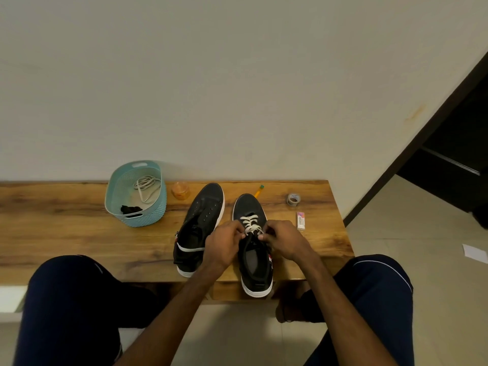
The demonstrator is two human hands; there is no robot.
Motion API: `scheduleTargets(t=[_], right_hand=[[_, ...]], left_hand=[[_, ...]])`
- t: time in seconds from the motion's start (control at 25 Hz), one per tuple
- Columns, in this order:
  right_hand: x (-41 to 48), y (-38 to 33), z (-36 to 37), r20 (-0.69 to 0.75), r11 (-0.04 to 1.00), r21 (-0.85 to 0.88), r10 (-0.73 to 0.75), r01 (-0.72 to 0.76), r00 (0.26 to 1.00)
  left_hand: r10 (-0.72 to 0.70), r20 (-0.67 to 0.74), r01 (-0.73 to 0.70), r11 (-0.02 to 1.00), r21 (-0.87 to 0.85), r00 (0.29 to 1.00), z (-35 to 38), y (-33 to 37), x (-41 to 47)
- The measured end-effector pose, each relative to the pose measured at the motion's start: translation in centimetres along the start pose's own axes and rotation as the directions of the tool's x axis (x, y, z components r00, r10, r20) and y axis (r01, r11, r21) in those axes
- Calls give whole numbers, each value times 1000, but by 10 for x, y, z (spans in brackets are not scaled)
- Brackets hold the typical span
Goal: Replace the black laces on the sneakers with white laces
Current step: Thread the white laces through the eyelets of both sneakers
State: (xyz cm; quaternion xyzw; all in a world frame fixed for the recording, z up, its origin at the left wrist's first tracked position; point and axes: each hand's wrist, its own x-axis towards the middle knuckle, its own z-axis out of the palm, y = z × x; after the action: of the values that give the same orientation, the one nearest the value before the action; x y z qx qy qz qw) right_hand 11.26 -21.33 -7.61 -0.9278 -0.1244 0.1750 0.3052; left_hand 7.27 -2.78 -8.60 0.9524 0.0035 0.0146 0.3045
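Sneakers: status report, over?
Left hand, right hand pinch white lace on right-side black sneaker. Other black sneaker unlaced. Spare white lace in teal plastic basket. Nothing blocking.

I get a single wide head-worn view, looking forward and down at the worktop (66,220) from close, with the wall (237,75) rising behind the worktop.

My left hand (224,245) and right hand (286,241) hide the ends of the lace (249,223) they pinch. The pencil (259,191) is half behind the right shoe (248,207), and the table (52,233) runs off the left edge. I cannot make out the dark clump (131,208) in the basket (144,220).
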Motion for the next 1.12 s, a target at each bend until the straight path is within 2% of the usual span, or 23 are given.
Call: scheduleTargets(t=[0.08, 0.16, 0.32, 0.48, 0.52, 0.6, 0.68, 0.76, 0.88, 0.96, 1.0, 1.04, 1.08, 1.12], right_hand=[[1, 0, -7, -22, 999, -36, 16, -16, 1000], [0, 3, -17, -73, 987, -148, 49, -59, 996], [0, 10, -23, -93, 923, -366, 93, -121, 991], [0, 7, -17, -109, 899, -406, 132, -166, 985], [-1, 8, -16, -97, 903, -389, 157, -183, 983], [-2, 13, -20, 16, 949, -242, 213, -203, 977], [-5, 19, -29, 150, 985, -35, 172, -169, 974], [-9, 21, -37, 172, 994, -8, 111, -111, 979], [-7, 14, -33, 52, 936, -333, 138, -113, 989], [-5, 11, -26, 13, 891, -424, 188, -165, 982], [-6, 12, -27, 51, 912, -372, 207, -173, 977], [-7, 14, -31, 116, 959, -219, 211, -182, 971], [-10, 16, -36, 186, 980, 23, 189, -197, 964], [-15, 15, -40, 225, 941, 268, 145, -205, 963]], left_hand=[[7, -51, -5, 999, 37, 999, -9, -7, 2], [35, -98, -20, 988, 150, 995, -22, -18, 5], [111, -8, -94, 879, 467, 994, -32, -29, 6], [89, 45, -99, 820, 563, 995, -28, -31, 0], [80, 62, -101, 813, 573, 995, -28, -31, -2], [75, 90, -113, 810, 576, 993, -29, -31, -3], [64, 118, -118, 829, 546, 991, -32, -30, -1], [47, 147, -118, 845, 522, 988, -36, -31, 1], [50, 140, -122, 805, 581, 989, -42, -27, 2], [24, 141, -104, 798, 593, 990, -41, -25, 4], [-4, 158, -88, 818, 568, 987, -41, -25, 6], [-48, 179, -46, 871, 489, 983, -42, -26, 8], [-104, 213, 24, 937, 347, 972, -45, -28, 10], [-134, 256, 97, 984, 152, 957, -47, -31, 13]])
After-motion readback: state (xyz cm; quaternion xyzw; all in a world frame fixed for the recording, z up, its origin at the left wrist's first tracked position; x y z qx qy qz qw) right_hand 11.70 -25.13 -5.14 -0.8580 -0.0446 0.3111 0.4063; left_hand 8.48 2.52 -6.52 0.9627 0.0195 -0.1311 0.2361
